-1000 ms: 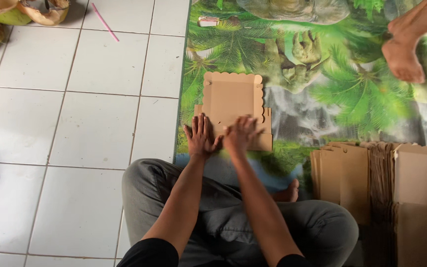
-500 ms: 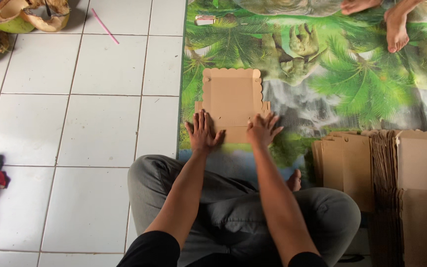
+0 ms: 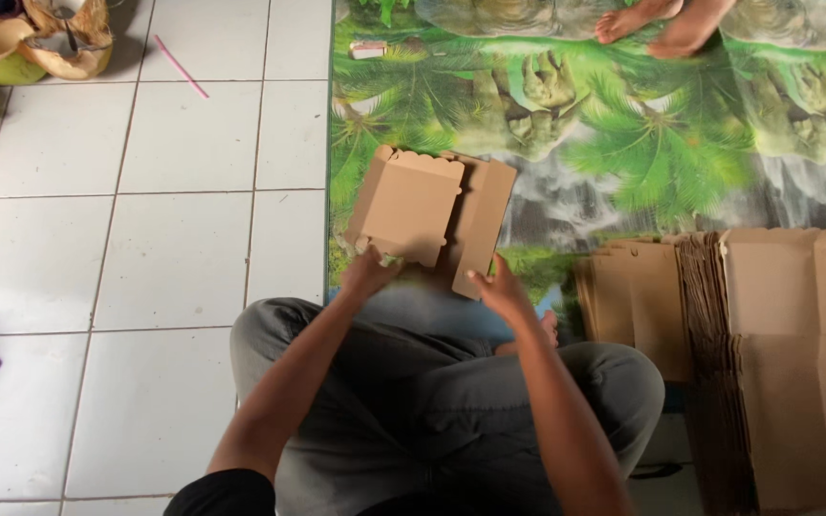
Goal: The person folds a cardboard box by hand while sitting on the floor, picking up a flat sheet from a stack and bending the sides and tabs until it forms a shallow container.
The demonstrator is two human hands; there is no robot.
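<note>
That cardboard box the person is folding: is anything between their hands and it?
Nothing visible. The left hand grips the near edge of the cardboard box, and the right hand touches its side flap. The stack of flat cardboard lies apart, to the right on the mat.

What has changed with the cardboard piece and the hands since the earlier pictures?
The cardboard piece, earlier pressed flat on the mat, is now lifted and partly folded. The left hand and right hand grip its lower edges instead of lying flat on it. The stack of flat cardboard stays beside the knee.
</note>
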